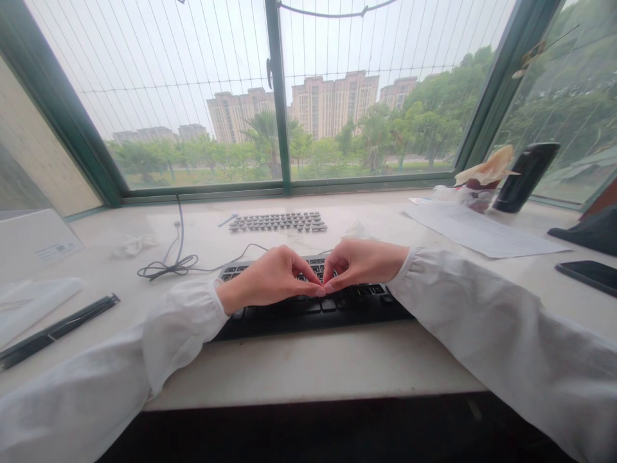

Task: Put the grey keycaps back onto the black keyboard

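Observation:
A black keyboard (308, 321) lies on the white ledge in front of me, with bare key sockets showing across its upper part and some keycaps along its near row. Over its middle, my left hand (270, 276) comes in from the left, thumb and forefinger pinched. My right hand (361, 263) meets it from the right in the same kind of pinch, and the fingertips of both touch. Whatever sits between them is too small or hidden to make out. Behind the keyboard, loose keycaps (279, 222) stand in rows.
A coiled cable (168, 267) lies left of the keyboard. Farther left are a long black strip (58, 331) and a white box (36, 247). To the right are a paper sheet (482, 225), a black bottle (526, 177) and a phone (590, 276). A window frame (278, 96) stands behind.

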The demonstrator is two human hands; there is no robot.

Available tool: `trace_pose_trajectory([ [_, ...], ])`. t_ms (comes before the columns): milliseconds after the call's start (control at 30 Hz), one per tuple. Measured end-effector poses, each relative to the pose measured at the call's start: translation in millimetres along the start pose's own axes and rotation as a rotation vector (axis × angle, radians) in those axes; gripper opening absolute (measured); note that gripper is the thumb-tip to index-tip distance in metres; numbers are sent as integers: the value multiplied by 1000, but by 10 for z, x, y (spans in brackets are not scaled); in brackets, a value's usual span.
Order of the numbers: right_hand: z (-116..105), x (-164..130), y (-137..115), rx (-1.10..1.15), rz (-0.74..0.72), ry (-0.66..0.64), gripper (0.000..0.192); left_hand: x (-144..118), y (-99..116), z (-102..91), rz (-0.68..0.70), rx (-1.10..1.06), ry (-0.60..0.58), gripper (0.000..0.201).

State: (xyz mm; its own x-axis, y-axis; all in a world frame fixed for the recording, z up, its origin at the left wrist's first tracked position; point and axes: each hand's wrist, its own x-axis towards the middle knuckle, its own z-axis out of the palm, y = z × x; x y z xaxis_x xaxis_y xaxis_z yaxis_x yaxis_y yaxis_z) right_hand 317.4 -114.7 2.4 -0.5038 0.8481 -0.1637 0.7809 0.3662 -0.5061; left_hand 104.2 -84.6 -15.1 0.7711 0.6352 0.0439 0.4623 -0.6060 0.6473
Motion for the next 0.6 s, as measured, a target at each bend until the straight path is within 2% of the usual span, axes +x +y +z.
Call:
trace_pose_trajectory([
  [333,34,-14,-125,-2,54,22,27,-7,-19,96,-13,-32,26,47],
  [600,54,-23,-167,-69,71,50,23,-40,99,133,33,77,79,21],
])
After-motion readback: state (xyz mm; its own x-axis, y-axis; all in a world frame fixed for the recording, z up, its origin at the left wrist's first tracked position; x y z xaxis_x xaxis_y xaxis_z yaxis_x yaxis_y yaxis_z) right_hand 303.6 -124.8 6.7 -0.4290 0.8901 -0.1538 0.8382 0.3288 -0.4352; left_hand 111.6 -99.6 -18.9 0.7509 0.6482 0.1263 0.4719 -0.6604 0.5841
